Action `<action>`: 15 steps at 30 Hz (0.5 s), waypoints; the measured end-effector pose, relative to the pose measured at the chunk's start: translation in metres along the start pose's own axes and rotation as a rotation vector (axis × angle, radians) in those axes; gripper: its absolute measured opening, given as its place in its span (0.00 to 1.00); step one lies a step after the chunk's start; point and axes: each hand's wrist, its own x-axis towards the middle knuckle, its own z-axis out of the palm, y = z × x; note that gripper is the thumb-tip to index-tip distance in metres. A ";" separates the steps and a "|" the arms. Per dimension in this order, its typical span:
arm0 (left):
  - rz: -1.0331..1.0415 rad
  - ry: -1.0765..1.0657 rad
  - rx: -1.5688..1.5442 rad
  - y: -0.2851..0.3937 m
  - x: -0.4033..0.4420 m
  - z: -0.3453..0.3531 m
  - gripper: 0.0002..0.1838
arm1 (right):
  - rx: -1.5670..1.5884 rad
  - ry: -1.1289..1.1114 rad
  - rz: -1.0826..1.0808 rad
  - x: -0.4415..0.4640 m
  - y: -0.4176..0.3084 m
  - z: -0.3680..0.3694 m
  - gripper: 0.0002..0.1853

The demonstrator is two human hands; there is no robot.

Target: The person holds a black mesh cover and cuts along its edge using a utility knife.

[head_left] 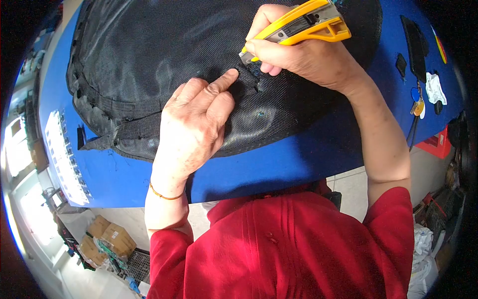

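Note:
A large piece of black mesh fabric (144, 50) with a thick sewn edge lies over the blue table (239, 179). My right hand (308, 60) grips a yellow utility knife (298, 25), its metal tip pointing down-left and at the mesh. Just below and left of that tip, my left hand (196, 117) rests on the fabric, index finger stretched out and the other fingers bent. Nothing shows between the fingers of my left hand. A short dark strip or seam runs on the mesh beside the fingertip and under the knife tip.
Black fabric pieces (414, 47), a crumpled white scrap (435, 88) and a keyring with tags (417, 105) lie at the table's right. A red container (438, 143) stands beyond the right edge. Cardboard boxes (118, 240) are on the floor at lower left.

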 end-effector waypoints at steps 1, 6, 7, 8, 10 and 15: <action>0.000 0.000 0.000 0.000 0.000 0.000 0.11 | 0.000 0.000 0.000 0.005 -0.012 -0.002 0.04; -0.001 0.006 -0.005 0.001 0.001 -0.001 0.11 | 0.415 -0.083 0.836 0.020 -0.035 -0.011 0.06; 0.000 0.007 -0.004 0.001 0.000 0.000 0.11 | 0.414 -0.083 0.835 0.022 -0.037 -0.012 0.06; -0.008 -0.002 0.007 0.001 -0.001 0.001 0.10 | 0.478 -0.048 0.927 0.025 -0.039 -0.014 0.06; -0.017 -0.012 0.018 0.001 -0.002 0.001 0.11 | 0.543 -0.014 1.019 0.025 -0.037 -0.016 0.06; -0.017 -0.010 0.011 0.001 -0.001 0.001 0.11 | 0.378 -0.049 1.024 0.013 -0.039 -0.012 0.07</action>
